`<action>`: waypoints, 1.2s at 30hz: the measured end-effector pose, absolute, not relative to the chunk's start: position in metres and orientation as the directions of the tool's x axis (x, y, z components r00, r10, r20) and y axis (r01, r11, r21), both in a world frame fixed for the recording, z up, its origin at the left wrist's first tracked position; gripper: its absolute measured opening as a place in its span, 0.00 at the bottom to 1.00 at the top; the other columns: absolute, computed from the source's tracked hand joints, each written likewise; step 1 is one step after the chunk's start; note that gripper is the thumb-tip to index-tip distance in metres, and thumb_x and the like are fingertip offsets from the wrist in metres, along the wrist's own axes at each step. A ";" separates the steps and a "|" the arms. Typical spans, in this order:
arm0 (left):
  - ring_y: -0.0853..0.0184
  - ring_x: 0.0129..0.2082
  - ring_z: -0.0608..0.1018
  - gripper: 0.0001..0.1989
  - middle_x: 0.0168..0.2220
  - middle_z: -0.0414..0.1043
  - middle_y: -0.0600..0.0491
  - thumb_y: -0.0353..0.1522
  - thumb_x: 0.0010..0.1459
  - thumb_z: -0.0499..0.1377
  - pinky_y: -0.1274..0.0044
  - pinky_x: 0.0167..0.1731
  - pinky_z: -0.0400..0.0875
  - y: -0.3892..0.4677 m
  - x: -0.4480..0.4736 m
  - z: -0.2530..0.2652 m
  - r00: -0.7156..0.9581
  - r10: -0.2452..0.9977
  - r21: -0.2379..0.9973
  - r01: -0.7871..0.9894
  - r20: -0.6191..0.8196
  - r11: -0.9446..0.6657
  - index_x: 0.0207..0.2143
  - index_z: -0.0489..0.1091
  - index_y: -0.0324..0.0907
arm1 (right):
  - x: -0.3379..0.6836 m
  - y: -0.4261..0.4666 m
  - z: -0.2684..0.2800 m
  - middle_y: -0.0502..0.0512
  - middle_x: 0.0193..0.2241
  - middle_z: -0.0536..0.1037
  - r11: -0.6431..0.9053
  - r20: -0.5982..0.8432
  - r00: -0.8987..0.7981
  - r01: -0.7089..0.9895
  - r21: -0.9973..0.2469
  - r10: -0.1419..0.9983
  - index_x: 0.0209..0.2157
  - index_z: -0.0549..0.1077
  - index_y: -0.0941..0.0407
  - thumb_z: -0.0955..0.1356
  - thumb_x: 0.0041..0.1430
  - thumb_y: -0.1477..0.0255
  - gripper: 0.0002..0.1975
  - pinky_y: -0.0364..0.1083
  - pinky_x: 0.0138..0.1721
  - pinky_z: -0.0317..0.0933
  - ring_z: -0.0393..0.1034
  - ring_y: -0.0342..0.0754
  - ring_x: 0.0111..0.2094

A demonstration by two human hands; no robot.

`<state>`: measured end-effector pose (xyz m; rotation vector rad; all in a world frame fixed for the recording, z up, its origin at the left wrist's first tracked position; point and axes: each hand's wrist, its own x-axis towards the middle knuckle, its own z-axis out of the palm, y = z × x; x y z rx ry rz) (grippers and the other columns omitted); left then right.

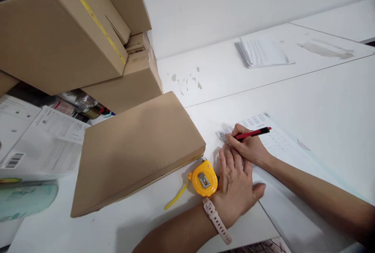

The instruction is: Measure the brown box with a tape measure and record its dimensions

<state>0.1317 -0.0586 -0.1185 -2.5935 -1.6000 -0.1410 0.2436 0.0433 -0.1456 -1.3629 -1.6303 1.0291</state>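
My right hand (249, 147) is closed around a red and black pen (254, 132), its tip hidden behind my fingers over a printed sheet (272, 137). Flat beside it, fingers stretched out, my left hand (236, 180) rests at the sheet's near edge, with a pale pink strap (216, 221) on the wrist. Touching or just left of that hand lies a yellow tape measure (204, 178) with a metal clip and a yellow wrist cord (177, 195). A flat brown cardboard box (140, 147) lies left of the tape measure.
Stacked cardboard boxes (64, 38) stand at the back left, a yellow measuring tape strip (96, 18) across one. A stack of papers (263, 52) lies by the wall. White printed packages (52, 139) and a pale green rounded item (29, 200) sit at the left.
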 end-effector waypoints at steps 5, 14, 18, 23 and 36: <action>0.47 0.66 0.66 0.38 0.62 0.67 0.34 0.52 0.67 0.49 0.57 0.67 0.54 -0.059 0.132 -0.118 0.447 0.885 -0.033 0.894 0.132 -0.447 0.65 0.59 0.28 | 0.243 0.044 -0.145 0.46 0.20 0.64 0.079 0.039 -0.117 0.359 -0.930 0.992 0.24 0.62 0.52 0.70 0.59 0.63 0.15 0.45 0.26 0.54 0.57 0.43 0.24; 0.46 0.66 0.66 0.38 0.63 0.67 0.34 0.51 0.67 0.48 0.57 0.67 0.55 -0.060 0.132 -0.118 0.450 0.883 -0.035 0.893 0.135 -0.450 0.65 0.60 0.29 | 0.243 0.043 -0.145 0.46 0.20 0.65 0.089 0.055 -0.104 0.360 -0.929 0.993 0.23 0.62 0.52 0.70 0.58 0.65 0.15 0.45 0.26 0.55 0.58 0.43 0.24; 0.46 0.66 0.66 0.38 0.63 0.67 0.33 0.51 0.67 0.49 0.57 0.67 0.55 -0.060 0.132 -0.118 0.450 0.883 -0.034 0.893 0.138 -0.449 0.65 0.59 0.28 | 0.243 0.044 -0.146 0.46 0.21 0.65 0.097 0.061 -0.108 0.374 -0.922 0.992 0.23 0.62 0.52 0.70 0.58 0.64 0.15 0.45 0.26 0.55 0.57 0.44 0.24; 0.46 0.66 0.66 0.39 0.63 0.67 0.34 0.52 0.67 0.49 0.57 0.67 0.56 -0.060 0.132 -0.118 0.446 0.885 -0.035 0.894 0.132 -0.446 0.65 0.59 0.28 | 0.243 0.044 -0.146 0.46 0.21 0.65 0.092 0.052 -0.115 0.381 -0.920 0.992 0.23 0.62 0.52 0.70 0.58 0.65 0.15 0.45 0.26 0.55 0.58 0.44 0.24; 0.46 0.66 0.66 0.38 0.63 0.67 0.33 0.51 0.68 0.48 0.57 0.67 0.54 -0.061 0.131 -0.119 0.449 0.883 -0.033 0.893 0.139 -0.449 0.65 0.59 0.27 | 0.243 0.045 -0.144 0.46 0.20 0.64 0.089 0.065 -0.077 0.364 -0.927 0.995 0.23 0.62 0.52 0.70 0.57 0.65 0.15 0.45 0.26 0.56 0.57 0.44 0.24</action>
